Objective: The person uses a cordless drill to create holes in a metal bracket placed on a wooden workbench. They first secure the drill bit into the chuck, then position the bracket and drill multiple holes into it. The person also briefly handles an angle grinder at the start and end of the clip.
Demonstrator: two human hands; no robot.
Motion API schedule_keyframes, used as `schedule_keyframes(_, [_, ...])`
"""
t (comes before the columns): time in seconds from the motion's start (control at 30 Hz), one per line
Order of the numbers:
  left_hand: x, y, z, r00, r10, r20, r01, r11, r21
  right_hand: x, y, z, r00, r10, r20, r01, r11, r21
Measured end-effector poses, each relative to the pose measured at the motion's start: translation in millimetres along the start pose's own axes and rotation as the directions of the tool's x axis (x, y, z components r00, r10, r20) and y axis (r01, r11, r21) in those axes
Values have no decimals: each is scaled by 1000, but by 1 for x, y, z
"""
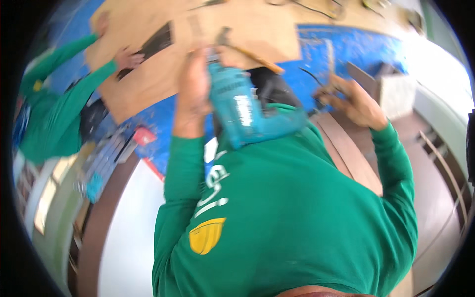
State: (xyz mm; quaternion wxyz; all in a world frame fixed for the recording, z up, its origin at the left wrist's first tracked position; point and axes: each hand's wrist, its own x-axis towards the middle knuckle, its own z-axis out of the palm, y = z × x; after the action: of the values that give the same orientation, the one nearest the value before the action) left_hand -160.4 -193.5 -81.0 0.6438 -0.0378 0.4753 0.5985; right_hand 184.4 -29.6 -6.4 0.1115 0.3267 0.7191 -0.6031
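A teal power drill (pixel 235 101) lies across the front of my body, its chuck end pointing away and its handle to the right. My left hand (pixel 194 74) is closed at the drill's front end; its fingers are partly hidden and blurred. Off to the right, my right hand (pixel 354 101) is raised with bent fingers around something small and dark that blur hides. A thin black cable (pixel 310 75) curves close to those fingertips. Beyond the drill, a hammer (pixel 255 57) with a wooden handle lies on the large light-brown board (pixel 267 24).
At the left, a co-worker in green sleeves has a hand (pixel 129 58) by a dark rectangular patch (pixel 157 42) on the board. Blue sheeting (pixel 354 47) spreads underneath. A white block (pixel 397 94) stands at the right, and brown planks (pixel 346 148) lie beside me.
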Motion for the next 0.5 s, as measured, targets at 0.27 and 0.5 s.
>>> schedule_keyframes(0.27, [0,-7,38,971,170,167,-193,972,133,-17,-21,34,991,-120,-53,94,933,-347])
schedule_keyframes(0.5, [-6,2,65,947,204,247,-273,916,292,-26,11,47,994,-6,-108,-7,993,-118])
